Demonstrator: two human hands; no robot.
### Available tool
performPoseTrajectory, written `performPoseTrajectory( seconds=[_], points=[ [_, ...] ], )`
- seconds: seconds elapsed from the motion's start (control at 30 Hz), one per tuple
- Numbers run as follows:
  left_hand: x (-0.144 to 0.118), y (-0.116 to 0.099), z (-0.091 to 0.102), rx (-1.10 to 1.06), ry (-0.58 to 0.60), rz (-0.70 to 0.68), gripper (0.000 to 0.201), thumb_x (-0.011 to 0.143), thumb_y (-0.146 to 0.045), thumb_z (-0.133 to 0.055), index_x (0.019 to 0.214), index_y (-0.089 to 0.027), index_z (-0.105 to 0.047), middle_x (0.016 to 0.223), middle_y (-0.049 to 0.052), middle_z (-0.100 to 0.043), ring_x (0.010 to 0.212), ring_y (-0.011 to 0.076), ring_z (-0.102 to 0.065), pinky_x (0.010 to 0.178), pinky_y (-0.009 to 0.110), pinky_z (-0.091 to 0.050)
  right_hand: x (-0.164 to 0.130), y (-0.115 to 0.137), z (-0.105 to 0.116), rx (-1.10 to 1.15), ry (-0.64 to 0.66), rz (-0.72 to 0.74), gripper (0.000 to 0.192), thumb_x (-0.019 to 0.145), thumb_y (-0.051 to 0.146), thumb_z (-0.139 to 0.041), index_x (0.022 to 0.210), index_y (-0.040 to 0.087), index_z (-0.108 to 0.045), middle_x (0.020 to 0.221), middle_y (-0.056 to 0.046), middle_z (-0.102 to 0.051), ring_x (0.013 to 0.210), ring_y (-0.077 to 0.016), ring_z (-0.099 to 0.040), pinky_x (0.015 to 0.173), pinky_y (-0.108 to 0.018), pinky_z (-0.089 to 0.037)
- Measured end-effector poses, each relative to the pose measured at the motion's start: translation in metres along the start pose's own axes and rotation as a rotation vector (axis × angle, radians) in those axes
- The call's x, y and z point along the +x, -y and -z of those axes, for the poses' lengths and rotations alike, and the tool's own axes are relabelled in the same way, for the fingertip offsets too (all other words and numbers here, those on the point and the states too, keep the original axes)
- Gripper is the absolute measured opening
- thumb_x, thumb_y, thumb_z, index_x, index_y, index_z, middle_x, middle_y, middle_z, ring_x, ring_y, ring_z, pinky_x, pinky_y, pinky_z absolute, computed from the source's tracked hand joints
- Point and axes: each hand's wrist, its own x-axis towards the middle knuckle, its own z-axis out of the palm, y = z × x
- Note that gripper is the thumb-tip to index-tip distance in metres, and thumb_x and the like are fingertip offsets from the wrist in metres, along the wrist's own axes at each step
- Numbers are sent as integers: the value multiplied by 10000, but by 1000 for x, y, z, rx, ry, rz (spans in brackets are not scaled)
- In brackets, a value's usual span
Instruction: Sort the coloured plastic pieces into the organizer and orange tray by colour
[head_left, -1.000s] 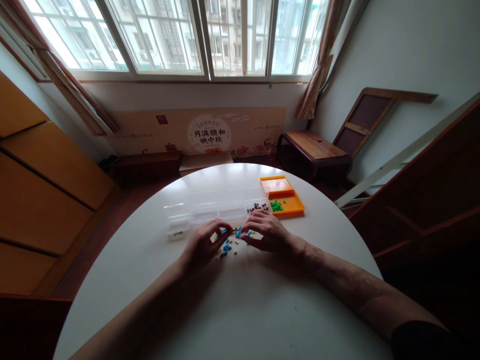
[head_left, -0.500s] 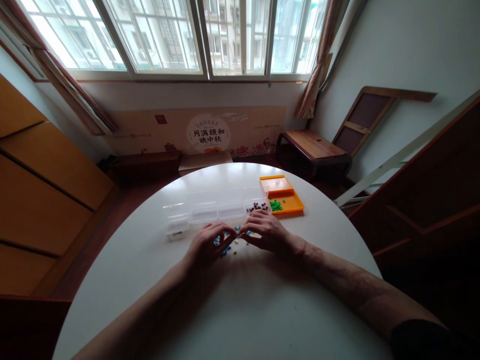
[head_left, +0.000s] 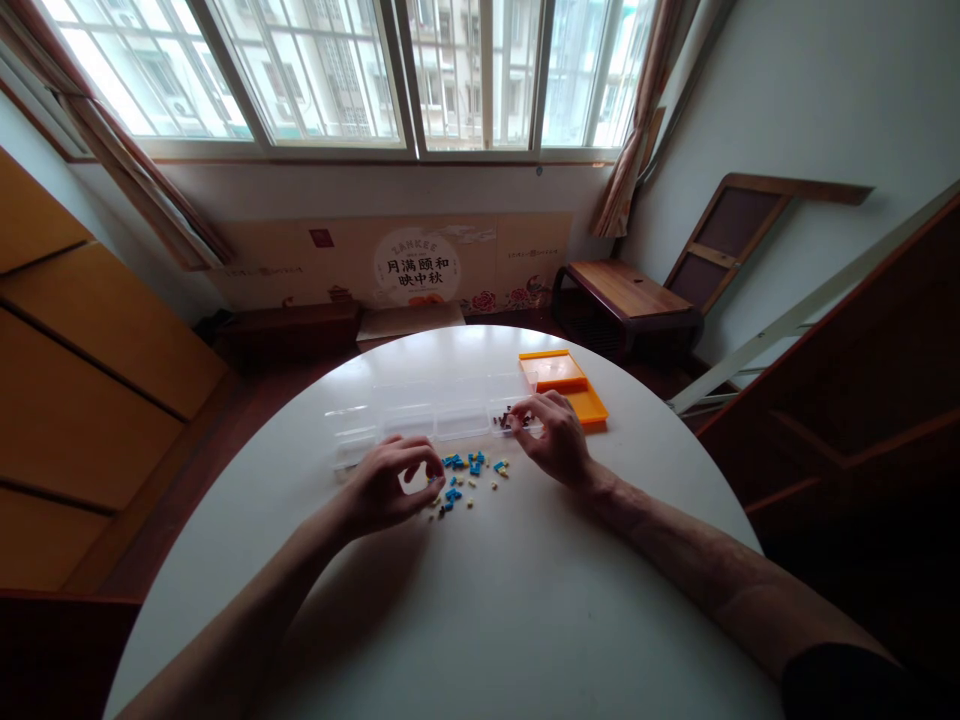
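My left hand (head_left: 397, 482) is beside a scatter of small blue and pale yellow building bricks (head_left: 454, 495) on the white table. Its thumb and forefinger are pinched together; what is between them is too small to make out. My right hand (head_left: 556, 437) reaches over the right end of a clear plastic compartment box (head_left: 409, 428). Thumb and forefinger are slightly parted at the small dark brown bricks (head_left: 504, 418) in that end compartment. The hand covers part of these bricks.
An orange tray (head_left: 592, 404) stands behind my right hand, which hides the green bricks in it. The round white table (head_left: 487, 610) has its far edge just beyond the box. Past it are a wooden stool (head_left: 626, 288) and a printed cardboard panel (head_left: 345, 265).
My hands have come apart from their meeting over the loose bricks. The right went up and right to the dark brown bricks; the left drew slightly left, uncovering the blue and yellow ones.
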Motion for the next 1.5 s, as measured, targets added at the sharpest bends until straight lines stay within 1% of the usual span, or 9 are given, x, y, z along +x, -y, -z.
performPoseTrajectory(
  seconds=[0.13, 0.43, 0.67, 0.8, 0.87, 0.93, 1.1, 1.27, 1.5],
  points=[
    [-2, 0, 6, 6, 114, -42, 118, 946, -295, -739, 850, -228, -729, 835, -2, -727, 679, 130, -585, 805, 299, -481, 0, -5, -2, -37, 21, -76, 31, 971, 250, -748, 992, 240, -728, 946, -40, -771, 927, -270, -637, 915, -427, -498],
    [-7, 3, 3, 15, 252, -68, 36, 912, -256, -769, 933, -280, -785, 942, 10, -771, 794, 162, -681, 884, 304, -523, 1, 2, 0, -11, 69, -28, 32, 976, 217, -711, 957, 236, -694, 933, -45, -741, 939, -272, -628, 924, -427, -498],
    [-5, 8, 0, -38, 164, -47, 128, 1022, -325, -732, 961, -261, -824, 915, 32, -781, 678, 132, -644, 805, 292, -546, 2, 4, 2, 23, 61, 7, 46, 980, 193, -690, 967, 237, -694, 947, -48, -749, 940, -268, -637, 945, -438, -510],
    [1, 1, -10, -215, -30, 68, 224, 1072, -378, -682, 1028, -210, -825, 954, 73, -795, 745, 150, -677, 707, 255, -549, 0, 9, 2, 95, 95, 111, 64, 991, 192, -672, 995, 246, -706, 965, -50, -761, 966, -264, -652, 947, -436, -529],
    [5, -4, -18, -285, -141, 158, 291, 1074, -439, -678, 1015, -191, -819, 890, 59, -786, 723, 147, -658, 631, 232, -511, -1, 12, 3, 135, 149, 214, 62, 1000, 210, -671, 1015, 254, -711, 987, -51, -775, 976, -261, -664, 940, -434, -541],
    [8, -8, -26, -310, -192, 228, 335, 1059, -486, -692, 980, -187, -819, 803, 24, -760, 659, 126, -603, 593, 217, -471, -1, 16, 4, 155, 212, 326, 63, 1008, 233, -680, 1045, 264, -720, 998, -44, -787, 975, -252, -678, 945, -428, -549],
    [11, -11, -38, -338, -187, 287, 364, 1024, -527, -727, 940, -185, -821, 780, 12, -745, 661, 126, -585, 603, 224, -460, -1, 22, 2, 145, 258, 480, 97, 1024, 332, -753, 1099, 274, -738, 969, -25, -789, 948, -231, -692, 944, -395, -562],
    [13, -15, -43, -423, -153, 307, 382, 1028, -541, -719, 955, -182, -826, 824, 34, -775, 716, 155, -660, 651, 241, -525, -2, 18, -3, 97, 256, 460, 154, 1022, 418, -796, 1081, 280, -763, 967, -27, -791, 940, -229, -703, 937, -392, -559],
    [15, -18, -46, -495, -125, 308, 333, 1014, -512, -750, 954, -195, -833, 887, 43, -821, 800, 184, -738, 731, 264, -589, -5, 15, -5, 95, 265, 472, 99, 1061, 378, -749, 1081, 292, -792, 962, -22, -805, 925, -225, -694, 979, -416, -557]
  ],
)
